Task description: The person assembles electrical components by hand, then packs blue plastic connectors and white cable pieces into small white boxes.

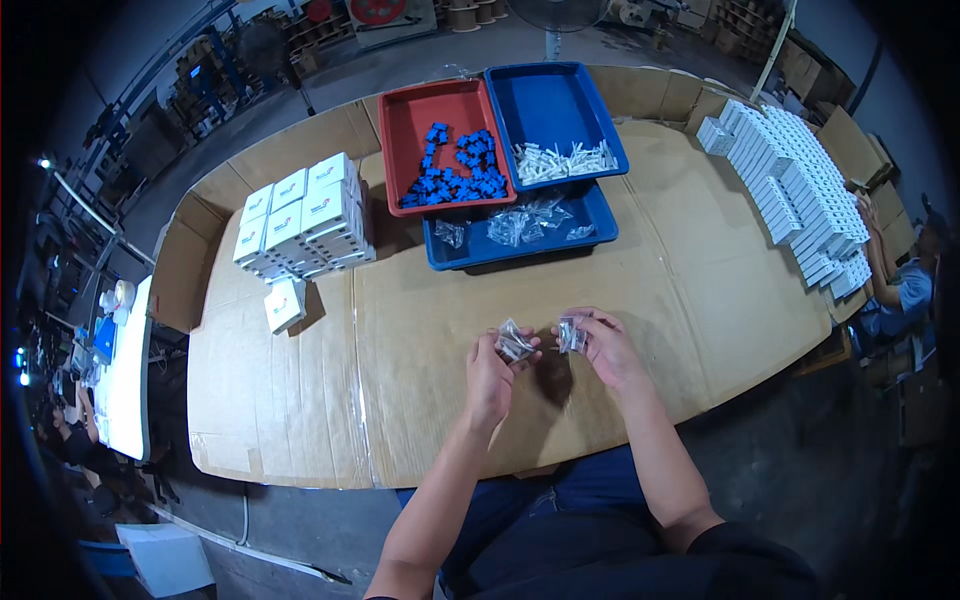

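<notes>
Closed pinch, L hand [487, 376] & R hand [612, 352]: sm. clear, shiny plastic pkts [515, 343]

Cardboard-covered table [280, 400]: box stack [300, 215] left, lower blue tray [480, 257], small boxes [790, 190] right.

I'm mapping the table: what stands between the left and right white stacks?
The head view shows a red tray, upper blue tray and lower blue tray.

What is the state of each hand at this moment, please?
Left hand: closed, holding at least one small clear plastic bag.
Right hand: closed, fingers pinching another small plastic bag.
</notes>
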Motion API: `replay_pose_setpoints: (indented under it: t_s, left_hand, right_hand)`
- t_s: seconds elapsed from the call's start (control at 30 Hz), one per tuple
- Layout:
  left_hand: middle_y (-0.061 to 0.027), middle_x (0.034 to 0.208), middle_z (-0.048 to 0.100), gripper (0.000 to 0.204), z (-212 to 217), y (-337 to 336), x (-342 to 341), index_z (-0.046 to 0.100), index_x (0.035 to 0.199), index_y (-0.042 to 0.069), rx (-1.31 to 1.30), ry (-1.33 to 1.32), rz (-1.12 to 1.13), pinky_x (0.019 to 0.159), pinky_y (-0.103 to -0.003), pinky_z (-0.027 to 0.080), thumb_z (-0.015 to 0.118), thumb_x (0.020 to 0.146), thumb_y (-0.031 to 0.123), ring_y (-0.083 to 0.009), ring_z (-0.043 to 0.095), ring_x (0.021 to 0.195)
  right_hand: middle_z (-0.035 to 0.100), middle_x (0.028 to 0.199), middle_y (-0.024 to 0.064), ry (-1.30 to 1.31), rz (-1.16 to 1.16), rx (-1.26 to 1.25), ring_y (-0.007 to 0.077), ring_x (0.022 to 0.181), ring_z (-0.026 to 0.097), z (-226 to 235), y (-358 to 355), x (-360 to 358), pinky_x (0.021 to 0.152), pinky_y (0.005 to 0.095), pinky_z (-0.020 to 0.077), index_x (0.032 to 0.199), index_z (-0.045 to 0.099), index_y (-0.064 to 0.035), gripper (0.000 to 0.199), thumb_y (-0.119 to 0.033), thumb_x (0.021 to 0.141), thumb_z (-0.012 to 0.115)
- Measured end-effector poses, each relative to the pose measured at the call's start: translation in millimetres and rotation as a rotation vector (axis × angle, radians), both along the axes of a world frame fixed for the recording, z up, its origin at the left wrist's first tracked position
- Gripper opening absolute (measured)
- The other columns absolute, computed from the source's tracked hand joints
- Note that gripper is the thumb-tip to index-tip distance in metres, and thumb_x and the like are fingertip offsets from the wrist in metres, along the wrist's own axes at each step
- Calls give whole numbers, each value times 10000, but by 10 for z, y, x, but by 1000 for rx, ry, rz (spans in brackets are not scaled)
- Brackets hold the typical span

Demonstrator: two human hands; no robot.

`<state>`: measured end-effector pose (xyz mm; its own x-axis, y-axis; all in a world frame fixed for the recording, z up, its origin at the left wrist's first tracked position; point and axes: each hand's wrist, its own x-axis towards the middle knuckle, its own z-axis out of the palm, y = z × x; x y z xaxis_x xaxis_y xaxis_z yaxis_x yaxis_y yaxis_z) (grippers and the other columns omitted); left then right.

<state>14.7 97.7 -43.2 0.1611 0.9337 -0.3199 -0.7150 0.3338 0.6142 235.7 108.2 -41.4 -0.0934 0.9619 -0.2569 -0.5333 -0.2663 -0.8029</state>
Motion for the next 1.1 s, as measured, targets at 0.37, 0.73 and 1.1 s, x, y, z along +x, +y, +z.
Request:
replay_pose_setpoints:
  t_s: [0.37,0.73,1.1]
  left_hand:
    - [-154,1274,719,364,175,-282,-44,666,1341,-24,182,465,-20,1031,-336,530,566,1099,228,-218,674,1193]
    - [-49,1083,789,239,244,-366,41,770,1220,1,248,608,-13,918,-249,538,709,1014,108,-81,677,1027]
    - [10,793,650,172,477,447,307,611,948,83,153,346,-84,726,-309,582,756,993,166,-123,690,735]
  right_hand:
    - [720,1205,240,47,-1,-4,350,1123,724,16,-4,-13,962,429,600,1250,622,51,259,-141,1094,549]
    - [761,1141,172,-94,12,71,228,1051,730,-13,-19,40,921,349,583,1206,704,73,264,-131,1054,634]
    - [662,872,36,-35,-271,-43,161,718,665,312,395,206,633,300,560,990,623,-98,175,-102,941,791]
